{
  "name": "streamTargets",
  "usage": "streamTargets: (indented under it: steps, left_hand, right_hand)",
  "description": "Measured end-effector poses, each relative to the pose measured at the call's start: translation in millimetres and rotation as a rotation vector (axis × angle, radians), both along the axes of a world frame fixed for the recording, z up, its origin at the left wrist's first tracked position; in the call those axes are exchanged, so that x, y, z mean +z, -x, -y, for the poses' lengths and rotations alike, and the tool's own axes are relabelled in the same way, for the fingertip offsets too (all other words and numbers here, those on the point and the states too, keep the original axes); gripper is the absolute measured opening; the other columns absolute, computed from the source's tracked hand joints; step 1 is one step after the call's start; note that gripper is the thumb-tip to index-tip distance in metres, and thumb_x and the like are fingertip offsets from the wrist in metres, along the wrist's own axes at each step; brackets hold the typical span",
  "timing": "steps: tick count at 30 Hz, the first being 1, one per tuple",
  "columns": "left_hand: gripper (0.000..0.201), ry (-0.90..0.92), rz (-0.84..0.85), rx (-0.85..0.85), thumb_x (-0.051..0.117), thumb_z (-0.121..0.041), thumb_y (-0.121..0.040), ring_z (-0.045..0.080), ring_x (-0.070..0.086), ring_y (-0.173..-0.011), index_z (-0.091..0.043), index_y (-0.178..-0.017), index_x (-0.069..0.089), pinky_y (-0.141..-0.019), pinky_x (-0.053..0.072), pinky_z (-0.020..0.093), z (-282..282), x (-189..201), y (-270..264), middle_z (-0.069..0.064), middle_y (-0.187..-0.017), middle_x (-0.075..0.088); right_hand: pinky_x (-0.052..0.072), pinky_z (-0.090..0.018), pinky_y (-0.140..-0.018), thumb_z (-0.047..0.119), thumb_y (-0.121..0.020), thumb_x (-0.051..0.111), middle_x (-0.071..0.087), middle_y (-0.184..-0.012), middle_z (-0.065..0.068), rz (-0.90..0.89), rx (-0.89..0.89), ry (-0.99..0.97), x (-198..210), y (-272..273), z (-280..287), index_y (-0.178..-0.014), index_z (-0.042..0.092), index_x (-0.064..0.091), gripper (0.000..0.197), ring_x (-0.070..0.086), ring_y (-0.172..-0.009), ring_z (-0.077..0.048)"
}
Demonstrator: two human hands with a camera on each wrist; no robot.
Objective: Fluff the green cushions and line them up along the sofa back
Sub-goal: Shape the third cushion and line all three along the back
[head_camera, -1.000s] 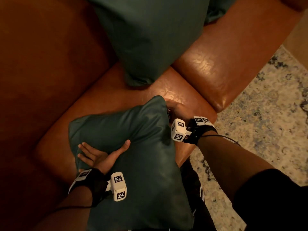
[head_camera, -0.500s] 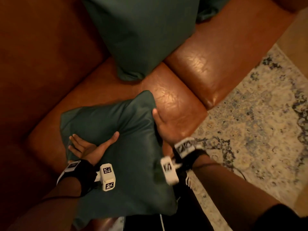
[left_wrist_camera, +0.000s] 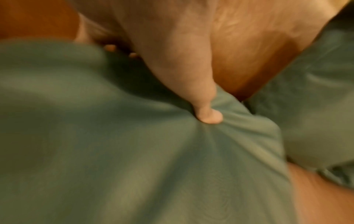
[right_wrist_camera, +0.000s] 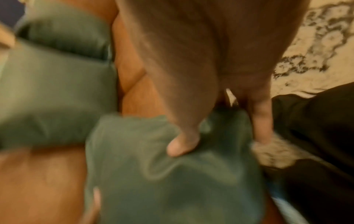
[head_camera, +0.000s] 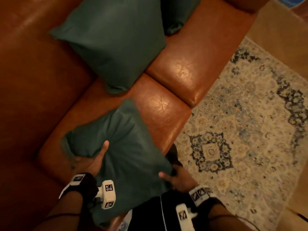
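The near green cushion lies on the sofa seat in front of me, and both hands hold it. My left hand grips its left edge; the thumb digs into the fabric and the fingers wrap underneath. At the cushion's near right corner, my right hand pinches with its thumb on top. A second green cushion leans against the sofa back. Behind it, part of a third green cushion shows.
The brown leather sofa has its back on the left and its seat running away from me. A patterned rug covers the floor on the right. My dark-clothed legs stand against the seat's front edge.
My right hand slid from the cushion's far corner down to its near right corner. My left hand went from lying flat on top to gripping the left edge, bunching the fabric.
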State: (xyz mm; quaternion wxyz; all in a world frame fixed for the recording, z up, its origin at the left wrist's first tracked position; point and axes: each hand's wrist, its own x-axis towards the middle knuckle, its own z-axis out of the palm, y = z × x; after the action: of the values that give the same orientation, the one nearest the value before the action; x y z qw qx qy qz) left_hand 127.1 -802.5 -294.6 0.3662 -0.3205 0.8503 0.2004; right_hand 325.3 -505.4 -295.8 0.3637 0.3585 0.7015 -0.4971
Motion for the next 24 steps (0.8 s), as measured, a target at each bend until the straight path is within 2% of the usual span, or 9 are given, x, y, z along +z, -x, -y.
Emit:
streamTargets:
  steps: [4, 6, 8, 10, 11, 14, 17, 19, 24]
  left_hand:
    - [0.117, -0.157, -0.110, -0.045, 0.037, -0.102, -0.081, 0.019, 0.030, -0.159, -0.025, -0.169, 0.031, -0.135, 0.015, 0.044, 14, 2, -28, -0.005, -0.174, 0.028]
    - [0.118, -0.135, 0.020, 0.037, 0.031, -0.104, -0.079, 0.027, 0.050, -0.147, -0.019, -0.157, 0.054, -0.126, 0.038, 0.049, 21, -11, -53, 0.003, -0.166, 0.045]
    - [0.139, -0.123, 0.407, 0.051, 0.008, -0.108, -0.069, 0.037, 0.075, -0.085, 0.006, -0.103, 0.080, -0.070, 0.063, 0.036, 9, 10, -64, 0.028, -0.110, 0.076]
    - [0.124, -0.098, 0.542, -0.082, 0.005, -0.098, -0.083, 0.028, 0.062, -0.050, 0.003, -0.070, 0.075, -0.049, 0.048, 0.023, -2, 30, -55, 0.022, -0.069, 0.072]
    - [0.110, -0.041, 0.467, -0.250, 0.012, -0.091, -0.094, 0.028, 0.067, -0.053, -0.005, -0.070, 0.076, -0.055, 0.053, 0.027, -12, 45, -45, 0.016, -0.070, 0.075]
    - [0.074, 0.167, -0.085, -0.823, 0.039, -0.085, -0.093, 0.033, 0.073, -0.111, -0.022, -0.105, 0.076, -0.093, 0.057, 0.041, -31, 62, -11, 0.009, -0.117, 0.077]
    - [0.080, 0.068, -0.401, -0.861, 0.071, -0.080, -0.081, 0.036, 0.052, -0.135, -0.026, -0.138, 0.055, -0.103, 0.048, 0.054, -52, 60, 22, 0.008, -0.142, 0.054]
    - [0.075, 0.102, -0.466, -0.887, 0.070, -0.070, -0.088, 0.041, 0.046, -0.139, -0.024, -0.145, 0.052, -0.106, 0.043, 0.060, -48, 44, 47, 0.013, -0.149, 0.050]
    - [0.042, 0.163, -0.265, -0.772, 0.061, -0.044, -0.105, 0.046, 0.053, -0.134, -0.024, -0.142, 0.064, -0.109, 0.045, 0.057, 9, 11, 120, 0.020, -0.150, 0.058]
  right_hand:
    - [0.060, -0.033, -0.090, 0.046, -0.080, 0.091, 0.079, -0.110, 0.004, -0.219, -0.413, -0.135, 5, 74, -38, -0.118, 0.023, 0.071, 0.049, 0.075, -0.101, -0.016]
    - [0.059, -0.032, -0.093, 0.028, -0.083, 0.091, 0.077, -0.116, 0.003, -0.303, -0.536, -0.106, 6, 109, -45, -0.127, 0.021, 0.068, 0.049, 0.073, -0.105, -0.015]
    - [0.059, -0.033, -0.098, 0.022, -0.085, 0.088, 0.077, -0.118, 0.003, -0.357, -0.494, -0.162, -1, 132, -45, -0.129, 0.021, 0.070, 0.048, 0.073, -0.107, -0.013]
    - [0.060, -0.032, -0.099, 0.018, -0.087, 0.086, 0.075, -0.119, 0.002, -0.414, -0.440, -0.251, -10, 142, -41, -0.125, 0.018, 0.072, 0.040, 0.072, -0.105, -0.011]
    - [0.062, -0.033, -0.096, 0.018, -0.088, 0.086, 0.073, -0.120, 0.001, -0.453, -0.434, -0.307, -13, 146, -40, -0.122, 0.017, 0.072, 0.036, 0.072, -0.103, -0.011]
    - [0.063, -0.038, -0.083, 0.023, -0.093, 0.080, 0.072, -0.109, 0.000, -0.546, -0.402, -0.514, -19, 153, -44, -0.108, 0.018, 0.074, 0.017, 0.071, -0.089, -0.013]
    - [0.060, -0.036, -0.086, 0.035, -0.094, 0.080, 0.071, -0.118, 0.002, -0.523, -0.216, -0.496, -24, 161, -50, -0.121, 0.022, 0.074, 0.030, 0.070, -0.090, -0.014]
    - [0.056, -0.038, -0.093, 0.045, -0.091, 0.080, 0.067, -0.126, 0.002, -0.502, -0.012, -0.495, -30, 167, -56, -0.129, 0.028, 0.072, 0.042, 0.069, -0.100, -0.019]
    - [0.056, -0.037, -0.087, 0.047, -0.080, 0.089, 0.076, -0.104, 0.001, -0.412, 0.124, -0.450, -28, 188, -90, -0.101, 0.022, 0.081, 0.034, 0.070, -0.099, -0.020]
